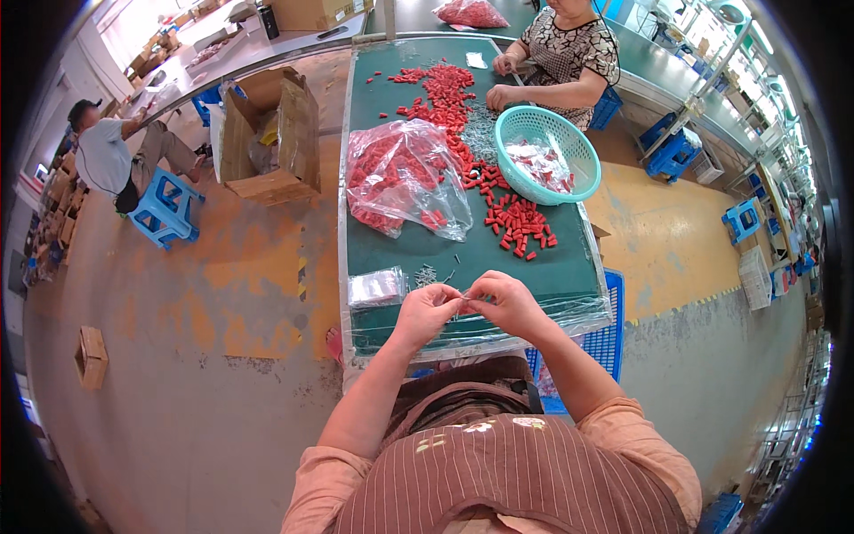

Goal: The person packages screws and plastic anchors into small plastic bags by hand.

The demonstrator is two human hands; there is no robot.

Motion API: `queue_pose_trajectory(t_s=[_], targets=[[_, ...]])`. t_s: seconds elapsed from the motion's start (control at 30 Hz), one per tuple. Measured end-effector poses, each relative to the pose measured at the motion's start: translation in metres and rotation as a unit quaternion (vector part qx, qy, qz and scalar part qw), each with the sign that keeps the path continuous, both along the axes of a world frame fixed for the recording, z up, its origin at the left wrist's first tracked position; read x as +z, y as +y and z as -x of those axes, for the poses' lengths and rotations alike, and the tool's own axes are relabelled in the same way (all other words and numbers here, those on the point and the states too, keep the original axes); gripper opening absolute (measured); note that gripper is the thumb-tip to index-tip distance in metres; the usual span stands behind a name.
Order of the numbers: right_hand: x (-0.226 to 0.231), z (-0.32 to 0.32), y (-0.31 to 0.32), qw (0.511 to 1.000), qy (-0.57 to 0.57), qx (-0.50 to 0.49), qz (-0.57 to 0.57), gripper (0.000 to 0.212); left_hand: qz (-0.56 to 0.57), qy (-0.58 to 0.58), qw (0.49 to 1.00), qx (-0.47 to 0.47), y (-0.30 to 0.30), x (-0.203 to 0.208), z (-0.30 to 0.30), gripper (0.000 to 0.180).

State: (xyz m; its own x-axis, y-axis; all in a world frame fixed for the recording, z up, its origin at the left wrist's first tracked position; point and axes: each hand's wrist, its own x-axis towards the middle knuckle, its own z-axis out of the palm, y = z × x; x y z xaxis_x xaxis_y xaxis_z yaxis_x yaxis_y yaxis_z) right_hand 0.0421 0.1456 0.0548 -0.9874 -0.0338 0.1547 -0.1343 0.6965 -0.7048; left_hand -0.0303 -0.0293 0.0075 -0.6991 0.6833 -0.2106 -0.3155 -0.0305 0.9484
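Note:
My left hand (427, 313) and my right hand (510, 303) meet over the near end of the green-topped table (391, 254). The fingers of both are closed in a pinch, tip to tip, on something small and thin that I cannot make out. Just left of my left hand lies a stack of small clear plastic bags (377, 287). A little pile of metal screws (425, 275) sits beside the stack. Beyond my hands spreads a heap of red plastic pieces (518, 222). A large clear bag (405, 173) full of the same red pieces rests farther back on the left.
A turquoise basket (576, 151) with filled small bags stands at the table's right edge, near a heap of grey screws (480, 133). Across from me a co-worker (569, 58) handles things. An open cardboard box (289, 133) and a seated person (133, 151) are at left; a blue crate (614, 325) is at right.

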Motion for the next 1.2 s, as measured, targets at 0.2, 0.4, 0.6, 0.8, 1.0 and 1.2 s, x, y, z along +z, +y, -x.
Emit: queue_pose_trajectory(t_s=[0.2,0.4,0.6,0.8,1.0,1.2], targets=[[-0.001,-0.010,0.007,0.967,-0.099,-0.067,0.225,0.011,0.057,0.003,0.998,0.028,-0.002,0.008,-0.001,0.010],[-0.017,-0.015,0.008,0.925,-0.045,-0.114,0.360,0.017,0.043,-0.003,0.998,0.037,0.001,0.013,-0.007,0.008],[-0.017,-0.014,0.002,0.892,-0.058,-0.116,0.432,0.019,0.004,-0.016,0.998,0.058,0.000,0.013,-0.011,0.006],[-0.014,-0.015,-0.002,0.896,-0.065,-0.116,0.424,0.018,-0.014,-0.021,0.997,0.071,-0.001,0.010,-0.013,0.003],[-0.010,-0.014,-0.006,0.884,-0.055,-0.110,0.451,0.018,-0.016,-0.012,0.996,0.084,-0.002,0.009,-0.016,0.003],[-0.012,-0.015,-0.006,0.915,-0.070,-0.117,0.380,0.015,-0.014,-0.002,0.997,0.077,-0.004,0.011,-0.017,0.004]])
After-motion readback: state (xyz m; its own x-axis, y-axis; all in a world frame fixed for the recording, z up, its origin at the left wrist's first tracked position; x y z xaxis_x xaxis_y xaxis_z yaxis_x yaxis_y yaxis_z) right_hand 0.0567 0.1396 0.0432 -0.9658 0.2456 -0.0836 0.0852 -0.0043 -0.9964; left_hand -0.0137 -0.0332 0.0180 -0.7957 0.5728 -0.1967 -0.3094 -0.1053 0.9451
